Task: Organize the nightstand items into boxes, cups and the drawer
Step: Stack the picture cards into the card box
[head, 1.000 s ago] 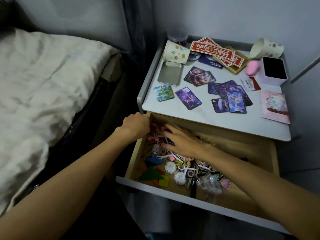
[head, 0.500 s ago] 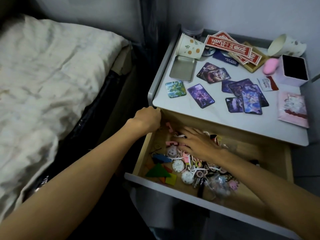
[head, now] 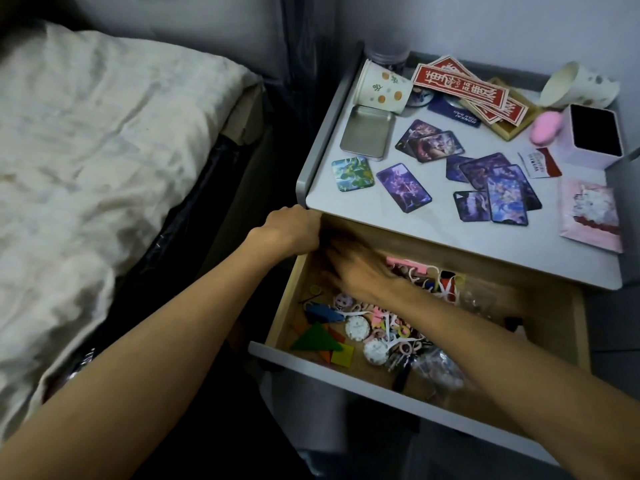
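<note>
The nightstand drawer [head: 346, 374] is pulled out and holds several small trinkets: two white round dials [head: 356, 328], coloured flat shapes [head: 318, 341], and pink and white clips. My left hand [head: 292, 230] sits at the drawer's back left corner with its fingers curled over the side wall. My right hand [head: 353, 268], blurred by motion, reaches flat over the trinkets at the back left, fingers stretched out. Picture cards [head: 403, 187] lie scattered on the nightstand top [head: 433, 233], along with a metal tin [head: 367, 133], two tipped paper cups [head: 381, 88] [head: 578, 86] and a pink box [head: 568, 147].
Red paper strips [head: 460, 86] lie on a wooden tray at the back. A pink packet [head: 592, 216] and a pink blob [head: 545, 128] are at the right. The bed [head: 104, 150] stands close on the left, with a dark gap between it and the nightstand.
My right hand has swept left and back across the drawer toward my left hand. My left hand has stayed at the drawer's corner. The camera has shifted a little.
</note>
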### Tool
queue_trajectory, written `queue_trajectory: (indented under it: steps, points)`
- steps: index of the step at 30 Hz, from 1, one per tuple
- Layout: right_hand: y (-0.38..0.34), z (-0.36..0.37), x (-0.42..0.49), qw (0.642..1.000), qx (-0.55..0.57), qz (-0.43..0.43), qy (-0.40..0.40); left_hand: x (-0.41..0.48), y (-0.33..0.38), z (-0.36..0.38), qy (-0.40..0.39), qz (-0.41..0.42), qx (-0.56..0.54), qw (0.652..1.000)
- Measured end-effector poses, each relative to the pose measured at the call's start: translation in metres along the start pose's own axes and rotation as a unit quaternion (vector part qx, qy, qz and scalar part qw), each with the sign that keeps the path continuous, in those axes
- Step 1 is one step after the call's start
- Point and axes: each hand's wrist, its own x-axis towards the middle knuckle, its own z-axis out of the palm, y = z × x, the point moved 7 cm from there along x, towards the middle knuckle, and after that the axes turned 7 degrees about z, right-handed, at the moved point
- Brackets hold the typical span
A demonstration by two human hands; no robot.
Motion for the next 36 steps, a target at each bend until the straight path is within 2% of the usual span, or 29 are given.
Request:
queue_trajectory:
  steps: [3,10,20,26,31,36]
  points:
    - [0.005,0.004,0.004,0.999,0.025,0.018,0.017,0.002,0.002,0.003,0.015,0.001,0.009,1.0]
    - [0.007,0.006,-0.012,0.998,-0.012,-0.035,0.059,0.005,0.002,0.006,0.025,-0.01,0.003,1.0]
    - [0.061,-0.015,-0.088,0.999,-0.043,0.009,0.007,0.0,0.009,0.008,0.052,-0.007,0.061,0.997]
    - [0.074,-0.027,-0.097,0.997,-0.06,0.045,-0.022,0.001,0.012,0.007,0.063,0.0,0.078,0.995]
    - [0.036,-0.026,-0.06,0.998,0.028,0.061,-0.021,0.001,0.013,0.007,0.054,0.001,0.082,0.995]
    - [-0.033,-0.004,-0.026,0.989,0.125,-0.028,-0.074,0.004,0.009,0.006,0.045,0.006,0.072,0.996]
